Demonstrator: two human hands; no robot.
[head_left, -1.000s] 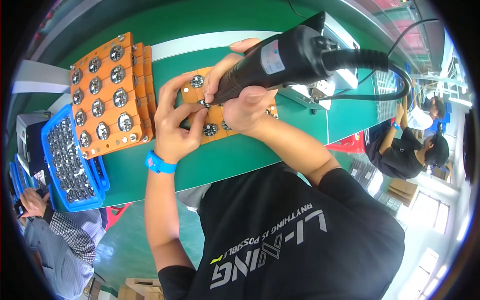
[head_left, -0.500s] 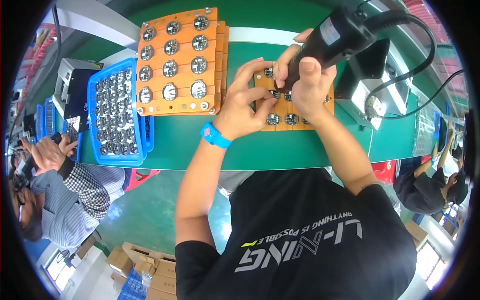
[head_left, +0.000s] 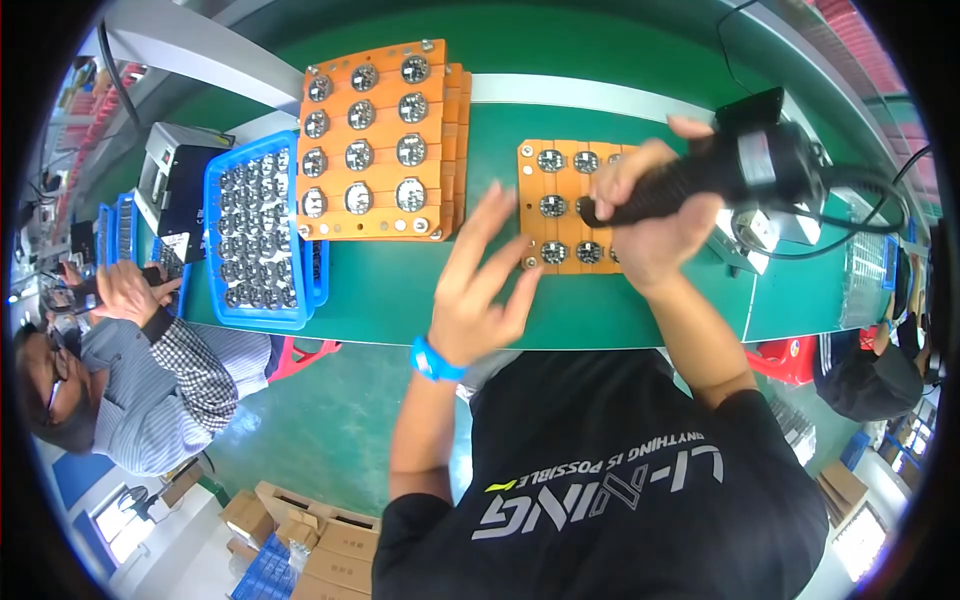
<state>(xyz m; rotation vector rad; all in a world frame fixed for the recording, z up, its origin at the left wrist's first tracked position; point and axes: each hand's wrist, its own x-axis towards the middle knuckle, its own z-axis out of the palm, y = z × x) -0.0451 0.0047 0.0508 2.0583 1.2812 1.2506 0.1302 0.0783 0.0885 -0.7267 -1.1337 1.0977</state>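
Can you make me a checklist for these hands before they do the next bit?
1. Right hand gripping the black tool: ok.
2. Left hand empty: ok.
3. Left fingertips off the small orange board: cannot tell, they're blurred at its edge.
4. Small board lying on the green table: ok.
5. All its round parts visible: not ok, the right hand and tool cover some.
6. Tool tip touching a part: cannot tell.

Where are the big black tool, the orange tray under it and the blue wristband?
Black tool [head_left: 706, 178]: head view, on the middle of its body.
Orange tray [head_left: 570, 183]: head view, on its bare surface.
Blue wristband [head_left: 437, 361]: head view, on its band.
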